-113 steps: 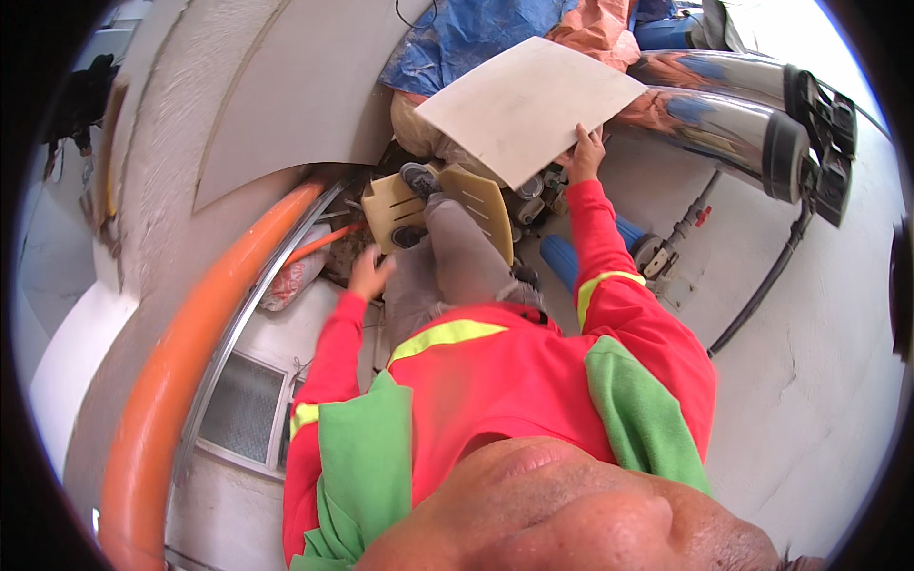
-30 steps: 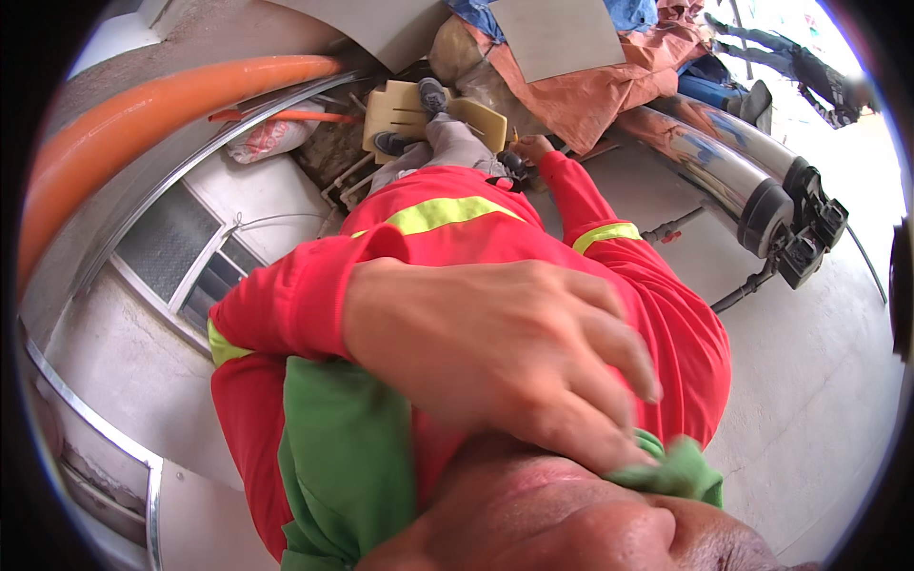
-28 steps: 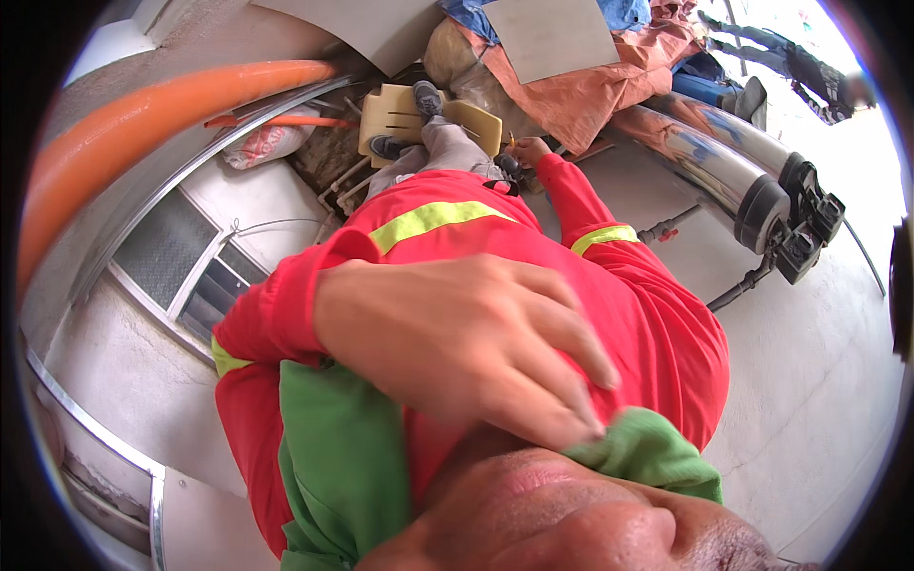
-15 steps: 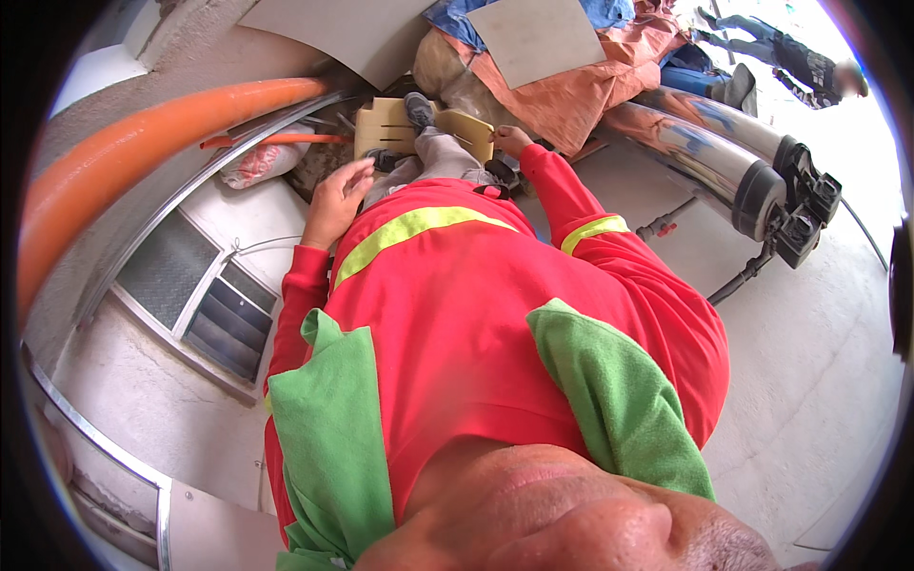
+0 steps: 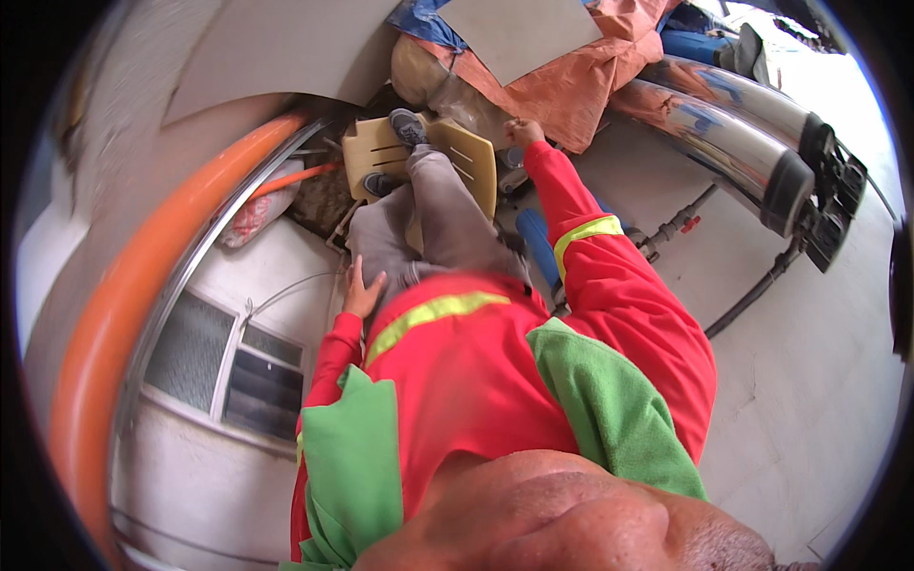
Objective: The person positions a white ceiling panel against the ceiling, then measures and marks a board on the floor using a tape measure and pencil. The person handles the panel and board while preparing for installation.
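Observation:
My left hand (image 5: 362, 293) rests by my left thigh, against the grey trousers (image 5: 447, 205), with its fingers apart and nothing in them. Out ahead on the right, my right hand (image 5: 522, 132) is closed, in front of the orange tarp (image 5: 557, 90); whatever its fingers may hold is too small to make out. Below that hand is the slotted yellow chair (image 5: 478, 164). One dark shoe (image 5: 407, 127) is on the chair's slotted part, and the other shoe (image 5: 379, 184) is lower, at its left side.
A thick orange pipe (image 5: 124, 333) runs along the left wall beside a louvred window (image 5: 267, 390). Shiny metal cylinders (image 5: 714, 147) with dark fittings stand at right, near piping (image 5: 752, 290) and a blue cylinder (image 5: 539, 243). A pale panel (image 5: 519, 38) lies on the tarp.
My right hand has moved away from the chair's edge. My left hand has come down beside my thigh. More of my legs shows, and the whole view has shifted.

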`<action>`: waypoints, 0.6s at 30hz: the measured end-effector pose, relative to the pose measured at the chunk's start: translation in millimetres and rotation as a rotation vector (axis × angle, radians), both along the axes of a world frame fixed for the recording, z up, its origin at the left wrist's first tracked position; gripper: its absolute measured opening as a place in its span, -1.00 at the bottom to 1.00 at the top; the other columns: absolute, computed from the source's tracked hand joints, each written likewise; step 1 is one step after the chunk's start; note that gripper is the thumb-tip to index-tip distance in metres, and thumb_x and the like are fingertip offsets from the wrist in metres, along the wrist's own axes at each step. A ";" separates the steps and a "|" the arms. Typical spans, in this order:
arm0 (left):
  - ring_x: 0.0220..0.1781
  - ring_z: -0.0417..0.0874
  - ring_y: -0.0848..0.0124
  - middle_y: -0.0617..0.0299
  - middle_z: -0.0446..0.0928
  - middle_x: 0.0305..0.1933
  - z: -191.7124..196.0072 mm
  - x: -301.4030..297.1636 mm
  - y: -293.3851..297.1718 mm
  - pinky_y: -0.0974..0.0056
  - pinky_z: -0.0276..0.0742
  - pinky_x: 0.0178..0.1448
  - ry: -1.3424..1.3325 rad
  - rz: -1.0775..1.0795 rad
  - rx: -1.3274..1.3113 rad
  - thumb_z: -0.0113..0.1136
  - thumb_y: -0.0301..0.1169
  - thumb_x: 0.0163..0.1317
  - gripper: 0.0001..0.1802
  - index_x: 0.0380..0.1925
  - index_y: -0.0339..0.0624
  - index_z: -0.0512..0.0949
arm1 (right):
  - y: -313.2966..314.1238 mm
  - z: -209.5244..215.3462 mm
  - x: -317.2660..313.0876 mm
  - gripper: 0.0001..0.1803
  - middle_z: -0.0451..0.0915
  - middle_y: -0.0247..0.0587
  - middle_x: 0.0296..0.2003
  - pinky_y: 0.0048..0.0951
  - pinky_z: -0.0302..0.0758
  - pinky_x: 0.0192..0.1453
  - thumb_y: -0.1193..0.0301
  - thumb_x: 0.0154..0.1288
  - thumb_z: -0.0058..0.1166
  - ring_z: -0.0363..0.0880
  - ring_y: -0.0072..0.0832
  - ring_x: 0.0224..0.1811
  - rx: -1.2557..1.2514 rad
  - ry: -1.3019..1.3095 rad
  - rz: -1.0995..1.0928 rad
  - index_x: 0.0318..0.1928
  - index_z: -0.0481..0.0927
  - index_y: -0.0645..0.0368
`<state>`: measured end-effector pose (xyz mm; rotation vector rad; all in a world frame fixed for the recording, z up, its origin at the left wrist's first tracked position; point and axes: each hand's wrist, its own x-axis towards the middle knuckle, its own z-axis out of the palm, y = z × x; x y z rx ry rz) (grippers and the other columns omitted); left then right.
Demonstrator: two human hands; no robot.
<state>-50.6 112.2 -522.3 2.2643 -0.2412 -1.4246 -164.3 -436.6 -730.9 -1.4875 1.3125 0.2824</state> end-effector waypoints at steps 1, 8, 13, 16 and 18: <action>0.56 0.17 -0.21 -0.30 0.12 0.56 -12.7 0.2 -10.4 -0.10 0.19 0.57 -0.031 -0.028 0.030 0.37 0.09 0.25 0.04 0.57 -0.06 0.08 | -16.1 -26.8 6.1 -0.84 0.69 -0.25 -0.42 -0.45 0.54 -0.33 0.51 0.43 0.08 0.63 -0.51 -0.42 -0.057 0.069 -0.052 -0.23 0.71 0.28; 0.56 0.16 -0.27 -0.27 0.03 0.59 -49.8 5.6 -42.2 -0.19 0.22 0.52 -0.194 -0.212 0.166 0.44 0.06 0.14 0.08 0.57 -0.04 0.12 | -108.2 -245.6 23.6 -0.83 0.63 -0.31 -0.43 -0.43 0.25 -0.58 0.37 0.46 -0.06 0.40 -0.52 -0.59 0.121 -0.111 -0.626 -0.18 0.58 0.14; 0.55 0.18 -0.24 -0.26 0.10 0.55 -56.4 25.9 -36.4 -0.17 0.20 0.53 -0.218 -0.224 0.128 0.48 -0.02 0.12 0.04 0.53 -0.07 0.18 | -161.2 -387.2 -19.4 -0.82 0.58 -0.40 -0.27 -0.35 0.48 -0.35 0.24 0.42 0.12 0.61 -0.45 -0.25 0.083 -0.061 -0.572 -0.09 0.50 -0.02; 0.55 0.19 -0.22 -0.25 0.15 0.53 -58.6 32.7 -42.8 -0.16 0.17 0.54 -0.196 -0.227 0.163 0.49 -0.06 0.11 0.02 0.52 -0.09 0.20 | -185.9 -421.5 -19.4 -0.75 0.47 -0.32 -0.23 -0.33 0.47 -0.38 0.21 0.49 0.14 0.60 -0.33 -0.18 0.110 -0.028 -0.858 -0.01 0.41 0.00; 0.54 0.20 -0.21 -0.24 0.18 0.52 -57.8 35.9 -48.6 -0.15 0.15 0.55 -0.200 -0.234 0.175 0.50 -0.08 0.10 0.01 0.51 -0.10 0.22 | -187.4 -414.8 -9.0 -0.71 0.41 -0.34 -0.34 -0.39 0.38 -0.49 0.20 0.47 0.23 0.55 -0.35 -0.32 0.086 0.010 -0.992 -0.03 0.39 -0.03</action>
